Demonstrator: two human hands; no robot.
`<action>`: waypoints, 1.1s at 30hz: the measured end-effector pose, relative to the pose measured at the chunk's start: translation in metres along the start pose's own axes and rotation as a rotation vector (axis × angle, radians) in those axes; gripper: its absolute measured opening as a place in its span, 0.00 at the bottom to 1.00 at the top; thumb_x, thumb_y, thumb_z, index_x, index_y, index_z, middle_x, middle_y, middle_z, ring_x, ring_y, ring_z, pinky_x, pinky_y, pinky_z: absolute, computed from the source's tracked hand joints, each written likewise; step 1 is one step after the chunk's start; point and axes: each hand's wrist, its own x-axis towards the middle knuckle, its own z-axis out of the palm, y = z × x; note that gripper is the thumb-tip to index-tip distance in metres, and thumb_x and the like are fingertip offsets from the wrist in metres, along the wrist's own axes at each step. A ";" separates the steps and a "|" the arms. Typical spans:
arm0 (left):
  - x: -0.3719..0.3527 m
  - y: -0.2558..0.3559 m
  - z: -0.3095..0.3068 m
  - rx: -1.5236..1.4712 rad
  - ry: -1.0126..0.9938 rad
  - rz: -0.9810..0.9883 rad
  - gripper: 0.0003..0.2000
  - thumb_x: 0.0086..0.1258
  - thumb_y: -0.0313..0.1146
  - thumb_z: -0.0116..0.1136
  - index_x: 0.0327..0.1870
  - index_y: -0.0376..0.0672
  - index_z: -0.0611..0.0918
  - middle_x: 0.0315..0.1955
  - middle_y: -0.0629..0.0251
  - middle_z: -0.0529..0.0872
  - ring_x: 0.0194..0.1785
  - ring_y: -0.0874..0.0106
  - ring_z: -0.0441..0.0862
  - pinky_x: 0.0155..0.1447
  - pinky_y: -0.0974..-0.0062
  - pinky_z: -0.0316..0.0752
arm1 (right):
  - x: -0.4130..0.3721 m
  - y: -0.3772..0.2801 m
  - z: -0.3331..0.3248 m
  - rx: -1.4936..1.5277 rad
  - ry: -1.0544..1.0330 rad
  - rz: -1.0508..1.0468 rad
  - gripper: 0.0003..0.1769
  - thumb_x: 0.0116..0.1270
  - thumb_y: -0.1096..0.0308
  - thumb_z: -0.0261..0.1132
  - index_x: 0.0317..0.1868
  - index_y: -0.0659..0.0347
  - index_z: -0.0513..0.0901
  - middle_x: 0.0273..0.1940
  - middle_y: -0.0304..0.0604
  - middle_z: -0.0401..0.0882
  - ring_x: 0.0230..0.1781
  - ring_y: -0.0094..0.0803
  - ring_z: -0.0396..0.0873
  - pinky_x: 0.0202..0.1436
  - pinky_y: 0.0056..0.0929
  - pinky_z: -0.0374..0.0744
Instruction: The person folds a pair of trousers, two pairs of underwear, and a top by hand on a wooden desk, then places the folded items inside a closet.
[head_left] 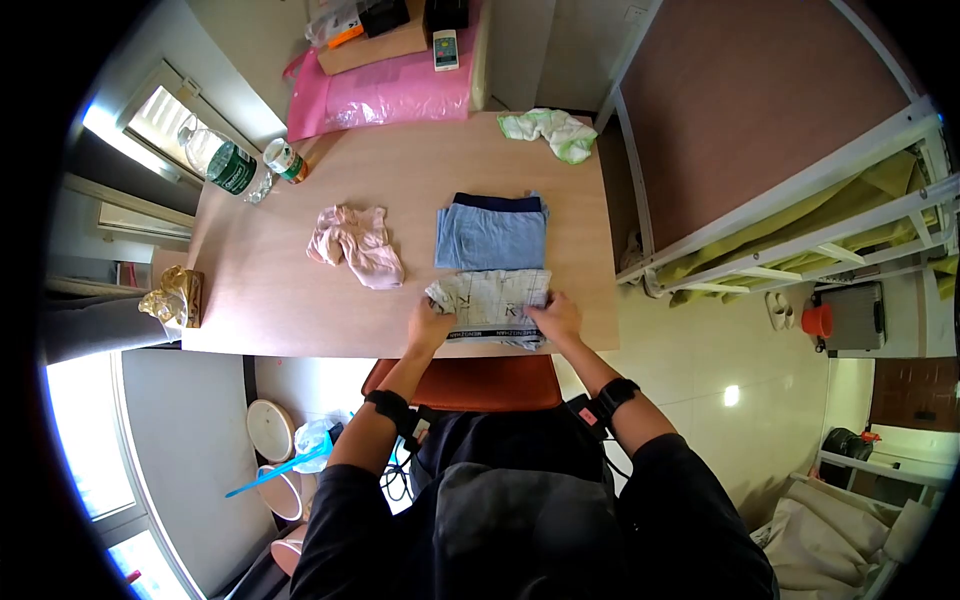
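Note:
Light grey patterned boxer briefs (pixel 490 300) lie folded on the table near its front edge, with a lettered dark waistband toward me. My left hand (pixel 429 326) is closed on their left edge. At the right edge, my right hand (pixel 556 318) pinches the cloth, its fingertips partly hidden by the fabric. Just beyond them, almost touching, a folded pair of blue boxer briefs (pixel 490 238) with a navy waistband lies flat. To the left rests a crumpled pink garment (pixel 358 245).
On the wooden table (pixel 270 290) stand a large plastic bottle (pixel 230 165), a cup (pixel 285 160) and a gold ornament (pixel 178 297). A white-green cloth (pixel 550 132) lies at the back right. Pink plastic wrap (pixel 390 97) borders the back. An orange-brown chair (pixel 470 385) is before me.

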 end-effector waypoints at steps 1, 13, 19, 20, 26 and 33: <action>0.001 -0.007 0.001 0.000 0.002 -0.001 0.26 0.53 0.30 0.65 0.55 0.32 0.76 0.47 0.44 0.83 0.47 0.52 0.82 0.54 0.64 0.76 | 0.003 0.004 0.001 0.055 -0.192 -0.013 0.39 0.49 0.55 0.76 0.55 0.72 0.71 0.45 0.60 0.82 0.44 0.48 0.82 0.47 0.40 0.79; -0.044 0.043 -0.031 -0.993 -0.082 -0.203 0.21 0.66 0.27 0.57 0.60 0.43 0.72 0.40 0.69 0.81 0.40 0.79 0.76 0.36 0.78 0.71 | -0.026 -0.003 -0.015 0.724 -0.025 -0.179 0.18 0.63 0.73 0.64 0.51 0.64 0.68 0.40 0.43 0.77 0.41 0.30 0.77 0.46 0.30 0.76; 0.025 0.093 -0.064 -0.791 -0.066 0.039 0.19 0.64 0.26 0.58 0.57 0.41 0.71 0.43 0.66 0.80 0.42 0.77 0.77 0.42 0.78 0.74 | 0.058 -0.049 -0.040 0.796 0.036 -0.420 0.16 0.66 0.72 0.65 0.51 0.64 0.69 0.44 0.44 0.78 0.46 0.28 0.76 0.51 0.27 0.74; 0.042 0.094 -0.061 -0.840 -0.067 0.085 0.21 0.64 0.27 0.59 0.58 0.42 0.71 0.42 0.66 0.81 0.43 0.76 0.77 0.42 0.76 0.74 | 0.069 -0.054 -0.042 0.801 0.049 -0.464 0.16 0.66 0.73 0.64 0.51 0.64 0.70 0.44 0.44 0.78 0.46 0.28 0.76 0.51 0.27 0.74; 0.070 0.083 -0.026 -0.071 0.326 0.095 0.25 0.60 0.30 0.62 0.60 0.40 0.69 0.53 0.47 0.77 0.56 0.53 0.76 0.59 0.59 0.70 | 0.068 -0.056 -0.032 0.203 0.325 -0.299 0.19 0.62 0.70 0.65 0.52 0.64 0.71 0.55 0.55 0.74 0.59 0.50 0.71 0.61 0.45 0.69; 0.086 0.097 0.018 0.603 0.286 0.791 0.27 0.68 0.44 0.54 0.66 0.43 0.69 0.70 0.57 0.65 0.73 0.60 0.60 0.75 0.54 0.52 | 0.079 -0.072 0.003 -0.223 0.295 -0.746 0.31 0.66 0.65 0.60 0.69 0.60 0.64 0.71 0.51 0.59 0.74 0.53 0.53 0.75 0.50 0.53</action>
